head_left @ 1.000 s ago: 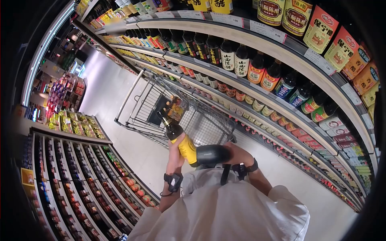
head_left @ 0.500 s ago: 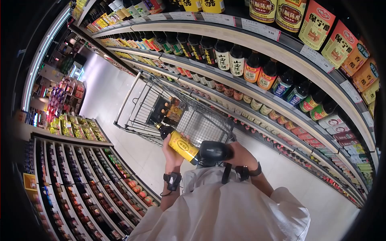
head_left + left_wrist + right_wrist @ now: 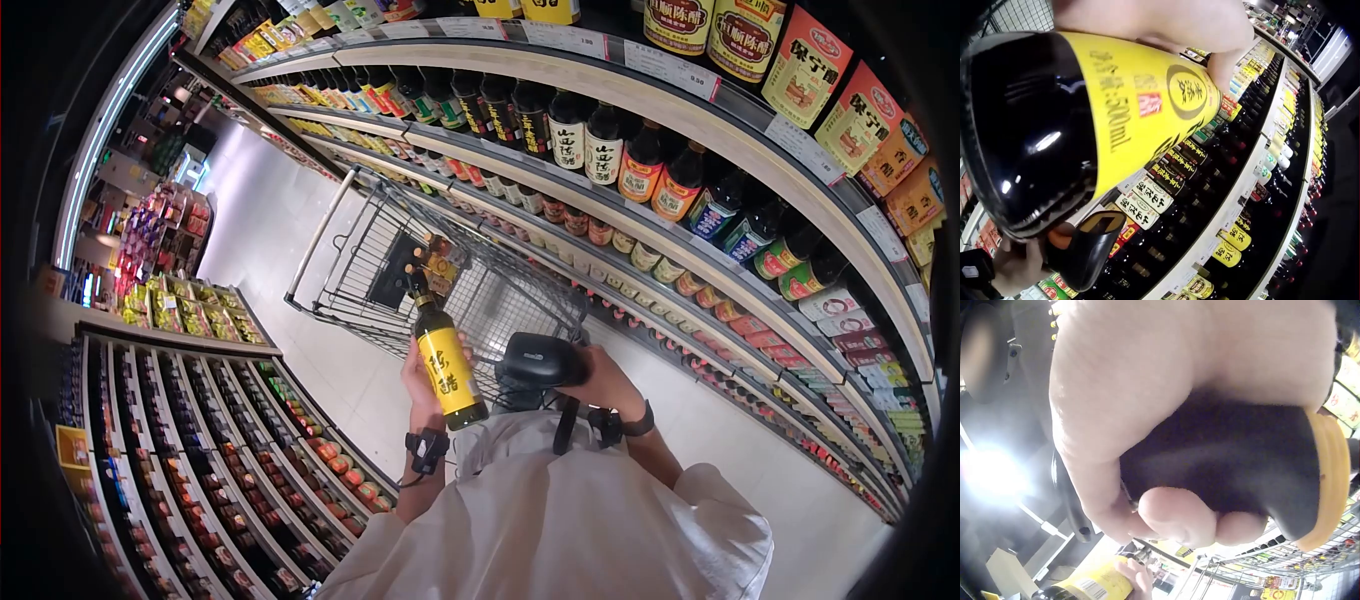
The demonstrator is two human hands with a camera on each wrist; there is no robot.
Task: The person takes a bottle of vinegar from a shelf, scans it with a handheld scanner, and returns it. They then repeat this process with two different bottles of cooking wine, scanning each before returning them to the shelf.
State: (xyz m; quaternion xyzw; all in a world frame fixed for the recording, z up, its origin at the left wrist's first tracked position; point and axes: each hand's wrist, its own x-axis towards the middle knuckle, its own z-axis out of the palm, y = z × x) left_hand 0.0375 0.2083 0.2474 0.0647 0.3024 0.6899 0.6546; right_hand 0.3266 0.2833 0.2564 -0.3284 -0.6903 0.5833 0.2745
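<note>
My left hand (image 3: 417,382) grips a dark glass vinegar bottle (image 3: 450,370) with a yellow label, its neck toward the cart and its base toward my shirt. In the left wrist view, the bottle's yellow label (image 3: 1141,112) shows "500mL" near the dark base, with the left hand (image 3: 1166,25) along its side. My right hand (image 3: 612,385) holds a black handheld barcode scanner (image 3: 540,360), its head facing the bottle across a small gap. The right wrist view shows fingers curled round the scanner's handle (image 3: 1229,462), which ends in an orange band.
A wire shopping cart (image 3: 322,232) stands in front of me with several bottles (image 3: 440,262) inside. Along the right run long shelves (image 3: 480,130) of vinegar bottles and cartons. Lower shelves of jars (image 3: 200,450) line the left, and a pale floor (image 3: 245,205) stretches ahead.
The left hand has turned the bottle, so its label shows large characters instead of the oval emblem, and its base swung toward my shirt. The scanner has shifted slightly, its head clear of the bottle.
</note>
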